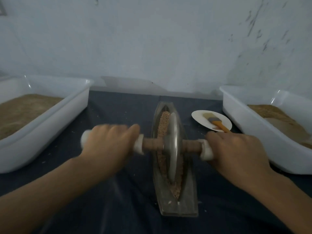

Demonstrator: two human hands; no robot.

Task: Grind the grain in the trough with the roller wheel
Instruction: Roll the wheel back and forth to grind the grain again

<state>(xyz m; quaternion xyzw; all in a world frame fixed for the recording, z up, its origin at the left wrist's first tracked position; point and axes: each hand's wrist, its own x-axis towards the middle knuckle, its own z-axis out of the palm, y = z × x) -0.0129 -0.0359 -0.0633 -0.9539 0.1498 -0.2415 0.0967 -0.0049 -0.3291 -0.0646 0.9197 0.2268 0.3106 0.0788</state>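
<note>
A long boat-shaped metal trough (184, 206) lies lengthwise on the dark cloth in front of me. Brownish grain (164, 123) fills its groove. The metal roller wheel (172, 146) stands upright in the groove near the middle, on a brown wooden axle (191, 146) with white-wrapped ends. My left hand (108, 144) grips the left handle of the axle. My right hand (236, 152) grips the right handle. Both hands look slightly blurred.
A white plastic tub (50, 122) with brown grain stands at the left, and a second white tub (249, 129) with grain at the right. A white plate (200, 117) holding an orange-handled brush (217, 124) sits beside the trough. A pale wall rises behind.
</note>
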